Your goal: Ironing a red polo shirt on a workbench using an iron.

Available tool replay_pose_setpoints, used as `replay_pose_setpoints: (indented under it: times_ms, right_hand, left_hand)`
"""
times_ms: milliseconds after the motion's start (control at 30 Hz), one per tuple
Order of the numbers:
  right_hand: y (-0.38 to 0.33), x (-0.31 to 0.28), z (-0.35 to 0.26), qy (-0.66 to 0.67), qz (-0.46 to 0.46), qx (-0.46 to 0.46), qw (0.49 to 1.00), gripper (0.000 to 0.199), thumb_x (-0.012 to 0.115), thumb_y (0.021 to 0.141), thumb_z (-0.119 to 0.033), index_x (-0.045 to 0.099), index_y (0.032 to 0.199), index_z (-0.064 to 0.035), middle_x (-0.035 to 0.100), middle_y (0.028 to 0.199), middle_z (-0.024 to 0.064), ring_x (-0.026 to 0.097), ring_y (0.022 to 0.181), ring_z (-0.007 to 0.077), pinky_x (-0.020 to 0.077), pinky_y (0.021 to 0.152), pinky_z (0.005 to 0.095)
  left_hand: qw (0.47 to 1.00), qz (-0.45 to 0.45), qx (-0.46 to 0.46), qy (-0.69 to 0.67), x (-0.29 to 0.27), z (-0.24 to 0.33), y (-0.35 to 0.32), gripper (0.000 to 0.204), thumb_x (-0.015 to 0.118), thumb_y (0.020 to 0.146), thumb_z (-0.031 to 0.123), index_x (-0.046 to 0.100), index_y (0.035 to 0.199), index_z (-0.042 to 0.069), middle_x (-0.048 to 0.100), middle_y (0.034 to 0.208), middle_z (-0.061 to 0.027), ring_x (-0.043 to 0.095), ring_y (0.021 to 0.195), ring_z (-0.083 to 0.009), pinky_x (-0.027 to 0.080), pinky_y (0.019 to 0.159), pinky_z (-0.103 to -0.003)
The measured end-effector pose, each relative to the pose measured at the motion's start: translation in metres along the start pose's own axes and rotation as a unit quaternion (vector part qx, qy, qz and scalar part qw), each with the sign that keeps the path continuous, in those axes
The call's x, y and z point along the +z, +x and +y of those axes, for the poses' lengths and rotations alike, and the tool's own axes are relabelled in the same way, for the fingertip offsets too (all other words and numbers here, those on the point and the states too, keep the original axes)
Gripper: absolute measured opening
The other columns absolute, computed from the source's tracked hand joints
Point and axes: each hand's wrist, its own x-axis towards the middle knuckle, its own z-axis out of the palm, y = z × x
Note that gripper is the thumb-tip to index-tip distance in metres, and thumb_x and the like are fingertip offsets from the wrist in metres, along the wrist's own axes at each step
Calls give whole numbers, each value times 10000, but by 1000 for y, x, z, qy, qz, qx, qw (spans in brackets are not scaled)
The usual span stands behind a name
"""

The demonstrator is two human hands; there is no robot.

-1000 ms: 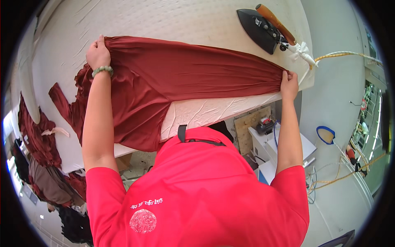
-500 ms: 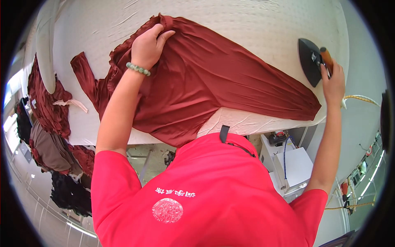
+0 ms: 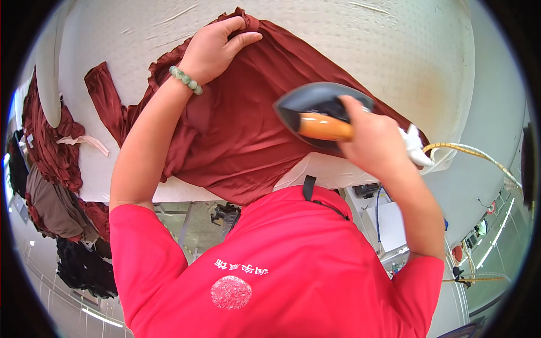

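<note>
A dark red garment point(image 3: 242, 129) lies spread across the white padded ironing table point(image 3: 360, 39), one sleeve trailing to the left. My left hand point(image 3: 217, 48), with a green bead bracelet on the wrist, presses and pinches the garment's far edge. My right hand point(image 3: 375, 135) grips the orange handle of a dark grey iron point(image 3: 315, 110), which sits over the right part of the garment. A yellow braided cord point(image 3: 479, 155) leads off to the right from the iron.
More dark red garments point(image 3: 48, 146) hang in a pile at the table's left end, with brown and black clothes below them. A white cloth strip point(image 3: 84, 141) lies by that pile. Under the table edge are a frame and boxes. My red shirt fills the lower view.
My right hand let go of the garment's right end, reached the iron at the far right and has brought it over the garment. My left hand moved along the far edge.
</note>
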Motion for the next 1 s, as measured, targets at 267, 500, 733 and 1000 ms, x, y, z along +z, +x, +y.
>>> replay_pose_setpoints:
  times_ms: [267, 500, 733, 1000]
  right_hand:
    - [7, 38, -52, -23, 61, -19, 998, 463, 744, 846, -236, 549, 1209, -24, 620, 601, 132, 663, 554, 327, 531, 552, 461]
    - [-112, 36, 68, 33, 113, 227, 967, 395, 747, 885, -220, 589, 1225, -96, 700, 804, 157, 694, 704, 364, 549, 648, 428]
    - [-177, 49, 125, 85, 227, 303, 922, 358, 805, 851, -226, 651, 1144, -91, 703, 876, 165, 708, 764, 351, 552, 691, 402]
    - [-124, 39, 103, 70, 170, 50, 982, 403, 823, 743, -128, 661, 1111, -101, 690, 829, 155, 683, 719, 362, 539, 636, 407]
  left_hand:
    - [999, -8, 3, -47, -4, 1, 8, 265, 672, 983, 275, 658, 981, 10, 597, 793, -63, 533, 744, -155, 454, 714, -299]
    - [996, -23, -19, -84, -16, 9, 10, 244, 660, 992, 250, 657, 972, 7, 571, 775, -8, 495, 748, -85, 437, 714, -267]
    - [990, 25, -4, -141, -20, 8, 4, 230, 660, 999, 215, 689, 1024, -12, 617, 827, 24, 517, 782, -52, 438, 729, -219]
    - [958, 74, -33, -274, -26, 24, -6, 181, 654, 1011, 127, 706, 1114, -12, 663, 971, 51, 553, 866, -27, 449, 793, -177]
